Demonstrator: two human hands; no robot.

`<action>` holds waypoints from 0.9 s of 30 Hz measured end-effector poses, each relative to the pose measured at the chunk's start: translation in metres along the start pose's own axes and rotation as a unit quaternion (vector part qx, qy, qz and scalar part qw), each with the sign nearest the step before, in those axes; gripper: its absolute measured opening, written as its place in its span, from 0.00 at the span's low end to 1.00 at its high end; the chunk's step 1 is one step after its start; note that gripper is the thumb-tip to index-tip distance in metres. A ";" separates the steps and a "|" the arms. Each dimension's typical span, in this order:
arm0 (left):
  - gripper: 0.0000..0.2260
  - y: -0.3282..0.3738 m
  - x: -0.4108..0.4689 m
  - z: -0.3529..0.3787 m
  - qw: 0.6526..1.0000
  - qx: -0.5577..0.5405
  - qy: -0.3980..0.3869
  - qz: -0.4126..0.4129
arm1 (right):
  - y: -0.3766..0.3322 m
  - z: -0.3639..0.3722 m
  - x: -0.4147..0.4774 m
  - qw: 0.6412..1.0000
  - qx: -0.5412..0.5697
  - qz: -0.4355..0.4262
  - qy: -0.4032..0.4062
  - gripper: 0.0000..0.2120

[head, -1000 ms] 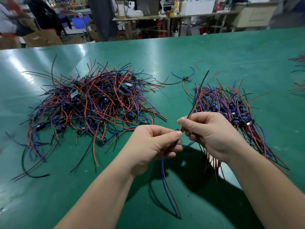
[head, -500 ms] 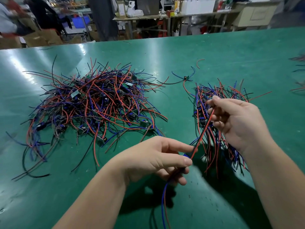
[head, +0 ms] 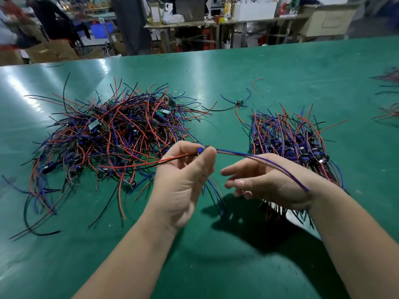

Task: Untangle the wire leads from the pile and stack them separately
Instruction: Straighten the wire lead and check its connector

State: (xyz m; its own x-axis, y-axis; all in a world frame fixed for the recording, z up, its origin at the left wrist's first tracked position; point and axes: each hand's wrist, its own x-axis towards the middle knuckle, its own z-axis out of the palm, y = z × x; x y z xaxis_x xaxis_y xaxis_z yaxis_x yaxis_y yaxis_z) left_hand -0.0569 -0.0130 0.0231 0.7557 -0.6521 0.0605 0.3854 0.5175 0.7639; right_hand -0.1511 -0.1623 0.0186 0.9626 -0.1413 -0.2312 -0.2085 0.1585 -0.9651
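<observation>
A big tangled pile of red, blue and black wire leads point(head: 116, 134) lies on the green table point(head: 280, 78) at the left. At the right sits a neater stack of sorted leads point(head: 289, 137). My left hand point(head: 185, 180) is raised between them and pinches one wire lead point(head: 254, 157) by its small blue part. Red and black wires of that lead trail left, and its blue and purple wires arc right over my right hand point(head: 265, 182). The right hand's fingers are loosely spread below those wires and grip nothing.
A single loose lead point(head: 238, 102) and a short red wire scrap point(head: 257, 82) lie behind the two heaps. More wires point(head: 388, 93) show at the table's right edge. Beyond the far edge stand workbenches, boxes and people.
My left hand has lifted the lead's blue part up toward the pile. My right hand let go of the wire ends, came back from the sorted stack and now hangs open beneath them.
</observation>
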 end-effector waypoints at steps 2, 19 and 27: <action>0.15 0.002 0.003 0.000 0.997 -0.061 0.045 0.003 | -0.003 0.001 -0.001 0.998 0.056 0.011 -0.031 0.12; 0.13 -0.018 -0.003 -0.003 0.955 0.279 -0.081 0.064 | -0.005 0.009 0.008 0.976 0.149 -0.106 0.121 0.05; 0.16 -0.018 -0.005 0.000 0.970 0.204 -0.034 -0.128 | 0.001 0.007 0.010 0.986 0.078 -0.087 0.122 0.02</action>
State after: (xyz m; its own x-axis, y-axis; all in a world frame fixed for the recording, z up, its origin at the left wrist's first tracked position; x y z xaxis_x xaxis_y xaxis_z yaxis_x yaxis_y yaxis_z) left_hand -0.0673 -0.0191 0.0092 0.6202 -0.7730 -0.1333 0.3041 0.0804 0.9492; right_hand -0.1405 -0.1569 0.0164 0.9070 -0.4078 -0.1051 0.0034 0.2567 -0.9665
